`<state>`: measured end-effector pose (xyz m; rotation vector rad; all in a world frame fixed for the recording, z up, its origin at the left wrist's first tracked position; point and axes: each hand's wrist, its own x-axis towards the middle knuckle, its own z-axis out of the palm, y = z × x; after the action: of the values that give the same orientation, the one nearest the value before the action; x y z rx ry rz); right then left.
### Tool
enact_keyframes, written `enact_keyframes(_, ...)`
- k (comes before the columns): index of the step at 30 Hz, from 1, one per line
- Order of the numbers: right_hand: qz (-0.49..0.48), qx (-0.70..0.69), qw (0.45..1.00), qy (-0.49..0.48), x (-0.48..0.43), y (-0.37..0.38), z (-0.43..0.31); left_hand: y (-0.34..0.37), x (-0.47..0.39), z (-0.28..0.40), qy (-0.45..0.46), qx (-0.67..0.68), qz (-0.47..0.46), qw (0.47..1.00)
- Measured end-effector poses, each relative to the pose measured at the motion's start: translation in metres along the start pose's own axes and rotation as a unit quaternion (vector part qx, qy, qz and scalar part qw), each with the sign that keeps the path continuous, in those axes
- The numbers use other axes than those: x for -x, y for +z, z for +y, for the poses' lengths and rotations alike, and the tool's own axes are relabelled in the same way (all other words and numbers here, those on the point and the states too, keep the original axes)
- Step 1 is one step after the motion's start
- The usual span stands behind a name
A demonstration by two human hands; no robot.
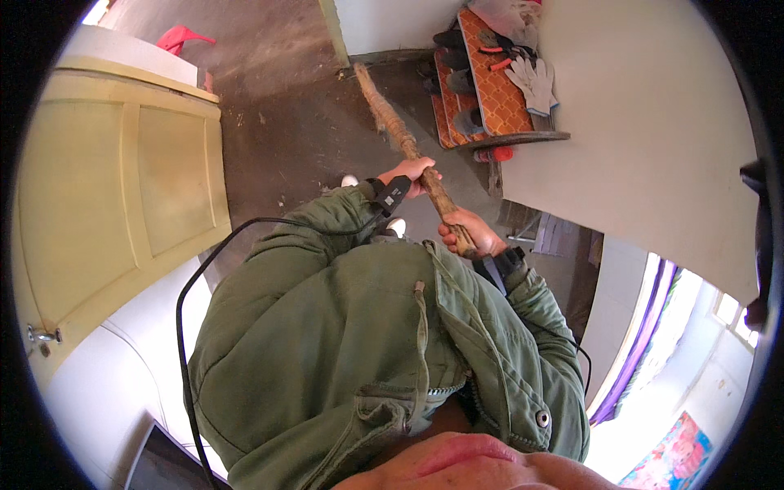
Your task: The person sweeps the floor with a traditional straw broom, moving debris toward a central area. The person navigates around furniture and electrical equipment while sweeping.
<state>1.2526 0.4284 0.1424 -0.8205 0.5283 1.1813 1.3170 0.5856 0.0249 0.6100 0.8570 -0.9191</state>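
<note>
A long rough wooden stick (437, 191) slants away from my body, its far part wrapped in brownish fibrous material (392, 121). My left hand (411, 174) grips it near the middle, just below the wrapping. Around its near end my right hand (471, 231) is closed. The far tip lies close to the base of a door frame; whether it touches the floor I cannot tell. A black device with a cable is strapped at my left wrist, and a dark band circles my right wrist.
A yellow panelled door (136, 184) stands at the left. At the upper right, a rack with orange patterned shelves (490, 79) holds shoes, white gloves (531, 82) and red-handled pliers. A red-capped container (493, 154) is below it. A red plastic object (180, 40) lies beyond the door.
</note>
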Motion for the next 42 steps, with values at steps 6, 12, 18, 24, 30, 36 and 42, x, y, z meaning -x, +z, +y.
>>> enact_keyframes(6, 0.085, 0.102, 0.991, -0.003, -0.019, 0.031, -0.049, 0.007, -0.015, 0.043, -0.020, 0.035, -0.135, 0.990)
enact_keyframes(12, 0.052, 0.092, 0.993, 0.053, -0.123, 0.084, -0.106, -0.066, -0.041, 0.118, -0.072, 0.141, -0.151, 0.976)
enact_keyframes(18, 0.003, 0.158, 0.985, 0.076, -0.170, 0.125, -0.151, -0.107, -0.024, 0.187, -0.002, 0.173, -0.072, 0.982)
enact_keyframes(24, -0.009, 0.187, 0.979, 0.086, -0.164, 0.136, -0.188, -0.086, 0.012, 0.227, 0.073, 0.176, 0.008, 0.982)
enact_keyframes(30, -0.022, 0.230, 0.968, 0.096, -0.130, 0.130, -0.223, -0.038, 0.021, 0.225, 0.123, 0.204, -0.084, 0.968)
enact_keyframes(36, -0.080, 0.207, 0.966, 0.134, -0.093, 0.099, -0.239, -0.019, 0.022, 0.205, 0.164, 0.235, -0.146, 0.947)
enact_keyframes(42, -0.082, 0.394, 0.886, 0.231, -0.090, 0.049, -0.261, -0.006, 0.006, 0.156, 0.220, 0.311, -0.092, 0.920)
